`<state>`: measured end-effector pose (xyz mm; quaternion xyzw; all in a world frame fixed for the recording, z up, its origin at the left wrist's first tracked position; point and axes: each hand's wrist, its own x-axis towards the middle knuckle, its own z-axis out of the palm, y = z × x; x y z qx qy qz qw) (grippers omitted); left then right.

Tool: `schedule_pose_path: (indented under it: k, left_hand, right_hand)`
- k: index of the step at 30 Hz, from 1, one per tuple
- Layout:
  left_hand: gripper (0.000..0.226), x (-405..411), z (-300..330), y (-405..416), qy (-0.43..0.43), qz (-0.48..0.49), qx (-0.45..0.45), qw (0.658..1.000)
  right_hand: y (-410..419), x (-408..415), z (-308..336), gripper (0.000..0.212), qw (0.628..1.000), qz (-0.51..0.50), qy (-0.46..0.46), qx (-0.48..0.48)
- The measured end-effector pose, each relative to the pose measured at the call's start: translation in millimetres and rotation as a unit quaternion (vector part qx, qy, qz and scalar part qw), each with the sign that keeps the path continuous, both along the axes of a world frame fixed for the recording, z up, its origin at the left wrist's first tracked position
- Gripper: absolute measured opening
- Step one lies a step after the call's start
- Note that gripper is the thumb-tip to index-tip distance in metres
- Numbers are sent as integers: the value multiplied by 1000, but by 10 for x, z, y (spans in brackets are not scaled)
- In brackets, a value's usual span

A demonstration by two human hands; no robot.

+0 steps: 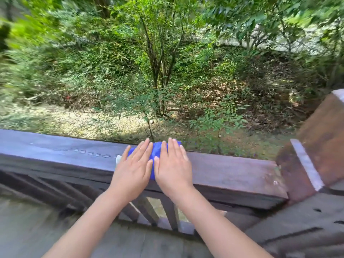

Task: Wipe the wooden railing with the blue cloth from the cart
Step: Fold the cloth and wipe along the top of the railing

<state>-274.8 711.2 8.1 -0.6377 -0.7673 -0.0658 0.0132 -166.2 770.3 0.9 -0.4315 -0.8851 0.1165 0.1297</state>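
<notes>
- Pressing flat on the blue cloth (158,151), both hands are lying side by side on top of the wooden railing (232,170) — the left hand (133,169) and the right hand (174,167) are spread with fingers straight, neither one clenched nor gripping; they are pinning the cloth down with open palms.
- The cloth is sitting bunched on the top face of the railing, about midway along the visible stretch, well apart from the corner post (312,146) on the right; most of it is hiding under the hands.
- A strip of cloth is draping over the near edge between the two thumbs, while its far edge is reaching the outer lip of the railing.
- Because nothing is actually grasping the cloth, a fast sideways sweep is likely to let it slide out from under the palms — and the far lip is where it could tip over into the shrubs (160,75) below.
- A pale scrap (118,158) is peeking out beside the left hand; what it is I cannot tell.
- The railing's long axis is running left to right across the view, dipping slightly toward the post; the fingers are pointing across it, outward toward the greenery, so wiping strokes are best running sideways along the wood.
- The cloth's own long side seems to be lying across the railing, though the hands are covering too much to be sure.
</notes>
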Motion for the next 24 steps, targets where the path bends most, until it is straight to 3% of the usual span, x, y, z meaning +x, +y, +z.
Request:
schedule_pose_path:
  k: [7, 10, 12, 15, 21, 24]
  left_hand:
    - [51, 714, -39, 256, -62, -97, -16, 993]
    - [52, 928, 26, 354, -67, -53, 17, 996]
    - [54, 1076, 37, 382, -49, -53, 41, 997]
    - [53, 1279, -58, 418, -25, -81, 11, 996]
    - [57, 883, -48, 412, -12, -100, 16, 995]
    - [56, 387, -52, 289, -20, -73, 28, 997]
  right_hand:
    - [97, 1050, -55, 56, 999, -39, -6, 7]
    - [231, 1349, -4, 54, 997, -4, 39, -62]
    - [350, 1537, 17, 54, 996, -51, 48, -51]
    - [430, 1749, -40, 52, 990, -136, -29, -2]
    - [394, 1573, -93, 59, 983, -168, -77, 24]
    - [314, 1257, -80, 65, 988, -132, -75, 27]
